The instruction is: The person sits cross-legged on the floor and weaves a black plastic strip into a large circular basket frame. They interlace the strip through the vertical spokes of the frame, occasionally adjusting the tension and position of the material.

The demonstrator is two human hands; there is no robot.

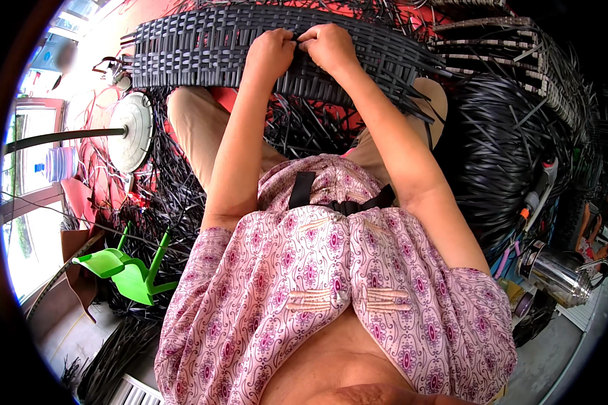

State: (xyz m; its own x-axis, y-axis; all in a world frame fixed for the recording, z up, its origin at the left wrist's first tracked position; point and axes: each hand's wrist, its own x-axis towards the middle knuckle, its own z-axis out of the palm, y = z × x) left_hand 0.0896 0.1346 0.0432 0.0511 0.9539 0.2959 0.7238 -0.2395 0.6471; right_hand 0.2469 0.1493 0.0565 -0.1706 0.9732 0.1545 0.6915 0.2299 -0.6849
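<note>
A dark grey woven panel (209,47) of flat plastic strips lies across the person's knees, long and slightly curved, its surface ribbed in a tight basket pattern. Both hands sit at its near edge, close to the middle. The left hand (271,50) is curled into a fist, fingers tucked down on the weave; the right hand (327,46) is likewise closed, knuckles up, and the two touch where they pinch what looks like a single strip, though the strip itself is too thin to make out. From the right end of the panel loose strip ends (412,94) fan out unwoven, stiff and straight.

Below the panel, a tangle of loose black strips (297,128) fills the gap between the knees and spreads over the red floor (98,162) to the left. A round white metal fan base (132,128) stands there, near the panel's left end, with a dark pole running off to the left. Nearer the lower left lies a bright green plastic stool (125,270), tipped on its side. To the right a big heap of black strips (500,155) rises, with another woven piece (520,54) above it, and a shiny steel kettle (554,270) sits at the far right.
</note>
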